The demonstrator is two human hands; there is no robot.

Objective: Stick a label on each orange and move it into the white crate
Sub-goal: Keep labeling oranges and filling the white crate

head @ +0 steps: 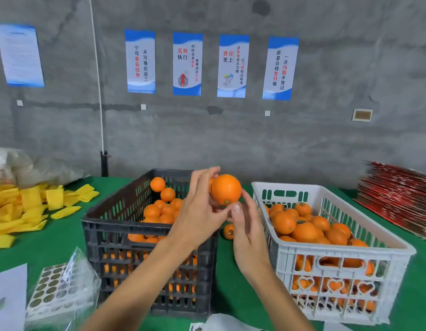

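Observation:
An orange is held up in the air between the two crates. My left hand grips its left side with the fingers curled behind it. My right hand touches it from below with thumb and fingertips. The black crate at the centre holds several oranges. The white crate on the right is heaped with oranges too. One loose orange lies on the green table between the crates. A sheet of round labels in clear wrapping lies at the lower left.
The green tablecloth covers the table. Yellow foam sleeves are piled at the left. A stack of flat red cartons stands at the right. White paper lies at the near-left edge. A concrete wall with posters rises behind.

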